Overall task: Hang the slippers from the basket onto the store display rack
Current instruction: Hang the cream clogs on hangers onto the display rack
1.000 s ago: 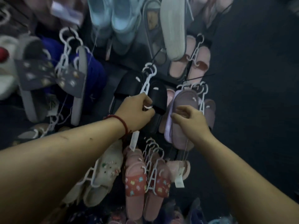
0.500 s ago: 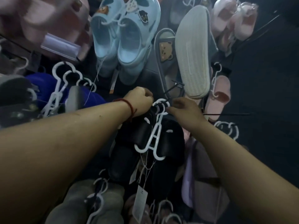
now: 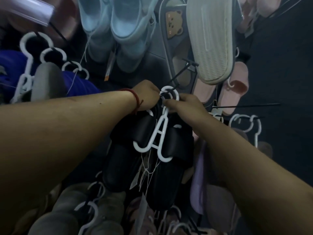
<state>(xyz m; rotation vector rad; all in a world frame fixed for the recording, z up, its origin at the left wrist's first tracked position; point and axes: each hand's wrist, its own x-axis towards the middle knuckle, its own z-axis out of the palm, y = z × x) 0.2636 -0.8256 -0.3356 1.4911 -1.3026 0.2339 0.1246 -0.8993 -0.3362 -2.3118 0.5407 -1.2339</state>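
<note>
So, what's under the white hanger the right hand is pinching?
Two black slippers hang on the two lower hooks of the white hanger, tag strings dangling between. Whatever is behind them is covered.

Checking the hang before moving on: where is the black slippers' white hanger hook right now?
Head view, centre: the hanger hook is held between the left hand and right hand, at a black rack peg, with the black slippers hanging below it.

black slippers (image 3: 152,160), white hanger (image 3: 159,133), red wristband (image 3: 135,99)
</note>
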